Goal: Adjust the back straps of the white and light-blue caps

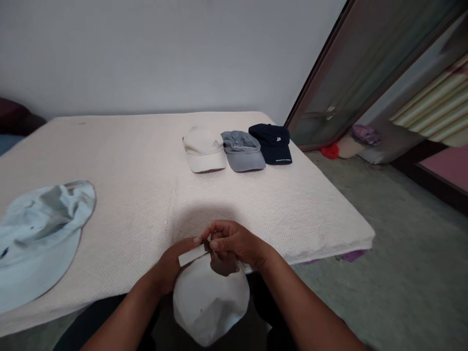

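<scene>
Cloth cap (210, 302) bulges roundly, flat strap (191, 255) pinched by left hand (170, 265) and right hand (237, 241).

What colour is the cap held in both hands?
The cap is white, clearest in the head view.

We recognise the Adidas three-bar mark (215, 143) on the cream fabric cap (203, 149). On the navy fabric cap (268, 140), the white monogram (278, 139) seems to include an A; we cannot read the brim lettering (282, 160).

Ctr-front cap (210, 302) prob. btwn legs (93, 321).
</scene>
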The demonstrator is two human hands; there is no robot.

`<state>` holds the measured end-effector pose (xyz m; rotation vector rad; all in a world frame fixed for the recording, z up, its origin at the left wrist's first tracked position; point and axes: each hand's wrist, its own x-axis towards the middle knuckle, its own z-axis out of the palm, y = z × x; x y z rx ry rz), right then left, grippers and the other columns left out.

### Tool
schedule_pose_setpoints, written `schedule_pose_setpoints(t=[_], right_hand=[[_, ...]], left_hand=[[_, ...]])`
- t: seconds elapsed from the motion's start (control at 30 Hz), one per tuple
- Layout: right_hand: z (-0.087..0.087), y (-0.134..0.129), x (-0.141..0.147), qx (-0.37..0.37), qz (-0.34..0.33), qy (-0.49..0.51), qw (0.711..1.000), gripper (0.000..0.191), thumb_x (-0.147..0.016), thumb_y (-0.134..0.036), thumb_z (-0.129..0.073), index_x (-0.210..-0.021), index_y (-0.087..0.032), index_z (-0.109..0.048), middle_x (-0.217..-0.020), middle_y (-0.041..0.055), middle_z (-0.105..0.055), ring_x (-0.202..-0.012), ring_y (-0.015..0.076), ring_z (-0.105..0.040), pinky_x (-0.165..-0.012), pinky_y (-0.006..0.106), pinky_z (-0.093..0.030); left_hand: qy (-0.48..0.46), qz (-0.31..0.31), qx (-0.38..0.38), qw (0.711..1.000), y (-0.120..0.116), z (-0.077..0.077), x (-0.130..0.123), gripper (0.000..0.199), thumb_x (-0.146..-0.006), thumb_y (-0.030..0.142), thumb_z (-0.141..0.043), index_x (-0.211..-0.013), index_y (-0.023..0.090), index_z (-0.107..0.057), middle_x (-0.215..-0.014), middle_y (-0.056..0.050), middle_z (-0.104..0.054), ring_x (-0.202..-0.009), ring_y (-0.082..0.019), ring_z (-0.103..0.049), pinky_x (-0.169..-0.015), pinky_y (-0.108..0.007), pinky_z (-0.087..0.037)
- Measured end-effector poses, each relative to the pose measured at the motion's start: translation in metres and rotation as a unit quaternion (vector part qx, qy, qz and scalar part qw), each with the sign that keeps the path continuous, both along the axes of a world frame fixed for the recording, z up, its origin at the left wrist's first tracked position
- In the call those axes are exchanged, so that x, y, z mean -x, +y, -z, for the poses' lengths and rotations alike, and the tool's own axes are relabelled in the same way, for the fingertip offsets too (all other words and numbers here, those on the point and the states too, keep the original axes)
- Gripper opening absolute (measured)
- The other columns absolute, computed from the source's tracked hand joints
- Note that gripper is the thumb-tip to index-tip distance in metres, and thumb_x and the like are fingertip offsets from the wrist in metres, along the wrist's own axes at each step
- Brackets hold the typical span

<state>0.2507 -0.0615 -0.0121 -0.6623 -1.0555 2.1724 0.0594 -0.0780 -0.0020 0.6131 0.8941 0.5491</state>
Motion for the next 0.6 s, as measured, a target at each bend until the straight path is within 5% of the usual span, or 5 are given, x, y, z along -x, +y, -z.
schedule_pose_setpoints(t=[0.33,0.47,0.6], right_hand=[[0.000,-0.002,0.002,-0.018,0.023,-0.057,0.998,0.018,-0.076,-0.020,-0.067,-0.093,-0.015,-0.065,-0.051,-0.0071,-0.051,-0.043,0.0049,-0.042,-0.043,0.018,-0.031],[0.001,-0.004,0.003,-0.037,0.034,-0.075,0.996,0.016,-0.076,-0.017,-0.065,-0.092,-0.015,-0.064,-0.051,-0.0081,-0.049,-0.042,0.0044,-0.041,-0.041,0.018,-0.028],[0.001,-0.007,0.002,-0.030,0.029,-0.072,0.997,0.017,-0.076,-0.018,-0.066,-0.092,-0.015,-0.063,-0.053,-0.0080,-0.050,-0.042,0.0037,-0.040,-0.041,0.017,-0.028]], left_hand=[[-0.003,0.042,-0.021,0.999,0.003,-0.007,0.002,0.042,-0.082,0.051,-0.051,-0.084,0.014,-0.071,-0.070,-0.006,-0.067,-0.065,-0.018,-0.059,-0.064,-0.029,-0.044],[0.055,0.101,-0.071,0.991,0.004,-0.003,0.009,0.029,-0.070,0.033,-0.068,-0.093,0.017,-0.071,-0.079,-0.005,-0.068,-0.071,-0.018,-0.058,-0.066,-0.027,-0.042],[0.098,0.103,-0.094,0.985,0.005,-0.005,0.013,0.037,-0.056,0.018,-0.067,-0.093,0.020,-0.072,-0.085,-0.004,-0.068,-0.075,-0.019,-0.058,-0.064,-0.026,-0.041]])
